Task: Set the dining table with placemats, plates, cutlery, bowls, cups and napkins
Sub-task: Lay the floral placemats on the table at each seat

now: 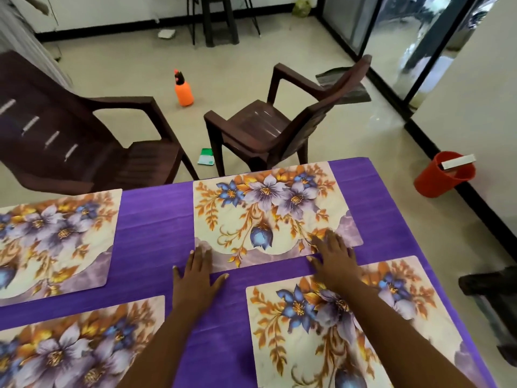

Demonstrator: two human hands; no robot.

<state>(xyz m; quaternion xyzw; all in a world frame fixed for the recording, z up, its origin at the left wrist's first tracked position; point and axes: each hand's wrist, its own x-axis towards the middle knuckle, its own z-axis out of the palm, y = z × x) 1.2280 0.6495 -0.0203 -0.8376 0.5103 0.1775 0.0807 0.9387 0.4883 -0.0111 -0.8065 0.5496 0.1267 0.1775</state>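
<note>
A table (156, 228) covered in purple cloth fills the lower half of the frame, with four floral placemats laid on it. The far right placemat (268, 214) sits just right of centre, close to the table's upper edge, and both hands rest on its near edge. The left hand (195, 278) lies flat at the mat's lower left corner, fingers straight and slightly spread, fingertips on the mat and palm on the purple cloth. The right hand (333, 261) lies flat at the lower right part of the same mat, fingers straight and spread, with the palm over the strip of cloth between this mat and the near right placemat (349, 326) at the lower right of the frame; the right forearm crosses over that near mat. The far left placemat (53, 242) lies at the left edge of the frame, and the near left placemat (78, 348) sits in the lower left corner, partly cut off. No plates, cutlery, bowls, cups or napkins show on the table. Beyond the table stand two dark brown plastic chairs, one (78, 135) at the upper left and another (279, 124) at upper centre. An orange spray bottle (183, 89) stands on the tiled floor between them, and a red bucket (444, 175) sits on the floor at the right.
</note>
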